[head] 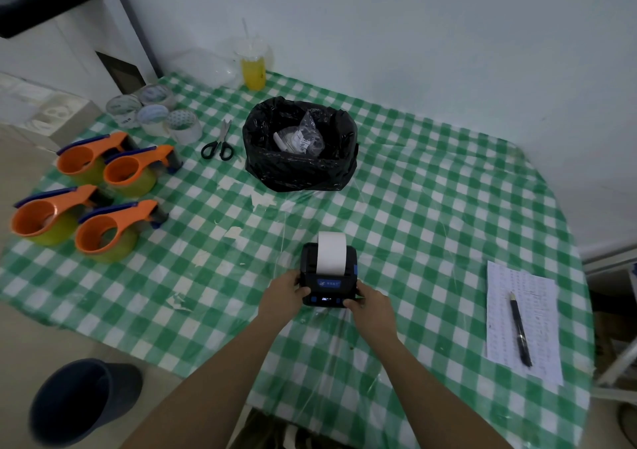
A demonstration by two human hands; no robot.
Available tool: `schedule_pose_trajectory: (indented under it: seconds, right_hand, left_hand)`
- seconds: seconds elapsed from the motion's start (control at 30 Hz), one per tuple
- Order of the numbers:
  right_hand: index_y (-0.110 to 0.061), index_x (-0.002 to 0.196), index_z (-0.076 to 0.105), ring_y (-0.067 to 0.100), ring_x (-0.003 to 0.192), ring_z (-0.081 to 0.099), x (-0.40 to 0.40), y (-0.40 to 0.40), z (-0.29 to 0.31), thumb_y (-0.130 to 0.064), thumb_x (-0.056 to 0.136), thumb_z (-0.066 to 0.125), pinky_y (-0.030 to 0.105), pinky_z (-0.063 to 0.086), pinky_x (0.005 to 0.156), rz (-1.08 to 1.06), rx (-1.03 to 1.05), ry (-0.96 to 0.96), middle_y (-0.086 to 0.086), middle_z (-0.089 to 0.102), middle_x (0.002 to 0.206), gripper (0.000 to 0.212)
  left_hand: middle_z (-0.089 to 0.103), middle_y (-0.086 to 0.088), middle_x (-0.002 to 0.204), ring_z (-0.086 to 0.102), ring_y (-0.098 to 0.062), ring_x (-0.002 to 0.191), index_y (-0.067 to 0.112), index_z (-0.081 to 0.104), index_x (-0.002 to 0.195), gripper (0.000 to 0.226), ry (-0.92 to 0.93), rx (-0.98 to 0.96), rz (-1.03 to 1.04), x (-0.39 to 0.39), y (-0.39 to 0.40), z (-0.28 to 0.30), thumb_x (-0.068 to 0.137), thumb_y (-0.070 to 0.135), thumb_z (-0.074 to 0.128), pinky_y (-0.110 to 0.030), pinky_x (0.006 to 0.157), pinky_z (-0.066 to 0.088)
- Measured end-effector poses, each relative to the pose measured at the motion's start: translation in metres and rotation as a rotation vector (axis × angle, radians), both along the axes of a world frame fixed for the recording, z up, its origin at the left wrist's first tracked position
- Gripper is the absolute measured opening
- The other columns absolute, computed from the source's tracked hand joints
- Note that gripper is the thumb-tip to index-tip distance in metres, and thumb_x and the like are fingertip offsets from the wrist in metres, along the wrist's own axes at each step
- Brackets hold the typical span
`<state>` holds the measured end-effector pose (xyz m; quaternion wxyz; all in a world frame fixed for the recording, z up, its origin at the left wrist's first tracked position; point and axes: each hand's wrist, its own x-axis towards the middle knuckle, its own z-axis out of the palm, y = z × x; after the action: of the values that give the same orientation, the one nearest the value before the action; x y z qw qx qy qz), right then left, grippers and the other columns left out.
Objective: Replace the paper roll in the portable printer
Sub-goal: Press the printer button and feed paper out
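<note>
Presently, printer: the portable printer [328, 278] is set on the near middle of the table [431, 214], display facing the person.
Paper: a white strip of paper roll [331, 252] is fed out of the top slot, curling up and away to the far side.
Left hand: the left hand [283, 298] is clasped on the printer's left side.
Right hand: the right hand [370, 305] is clasped on its right side.
Key relation: the printer is held squarely between both hands, neither nearer; its long axis runs near to far.
Stage: judged nearly finished, lid seemingly closed.
Surroundings: a black bin bag [300, 145] lies beyond, a pen [520, 331] on a sheet [537, 297] at right.
</note>
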<state>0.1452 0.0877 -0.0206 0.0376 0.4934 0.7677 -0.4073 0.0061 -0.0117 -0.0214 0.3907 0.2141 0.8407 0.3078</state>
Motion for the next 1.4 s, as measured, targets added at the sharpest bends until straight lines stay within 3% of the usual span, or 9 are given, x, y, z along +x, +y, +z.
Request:
schedule_pose_trajectory:
  seconds: [1.07, 1.4]
  right_hand:
    - [-0.020, 0.125, 0.055, 0.022, 0.091, 0.065, -0.0002, -0.0004, 0.0005, -0.016, 0.087, 0.061, 0.025, 0.047, 0.071, -0.002, -0.011, 0.009, 0.009, 0.070, 0.108, 0.038]
    - [-0.020, 0.123, 0.056, 0.018, 0.083, 0.062, 0.0004, 0.0001, -0.0002, -0.016, 0.087, 0.061, 0.025, 0.046, 0.068, -0.009, -0.019, 0.018, 0.009, 0.071, 0.104, 0.036]
  left_hand:
    - [0.061, -0.012, 0.128, 0.057, -0.027, 0.118, 0.007, 0.053, 0.126, 0.039, -0.004, -0.008, 0.000, -0.0014, -0.0007, -0.0018, 0.088, 0.012, 0.059, -0.039, 0.101, 0.045]
    - [0.062, -0.013, 0.128, 0.058, -0.027, 0.118, 0.007, 0.054, 0.125, 0.038, -0.007, -0.004, 0.005, -0.0009, -0.0003, -0.0017, 0.088, 0.012, 0.058, -0.039, 0.101, 0.045]
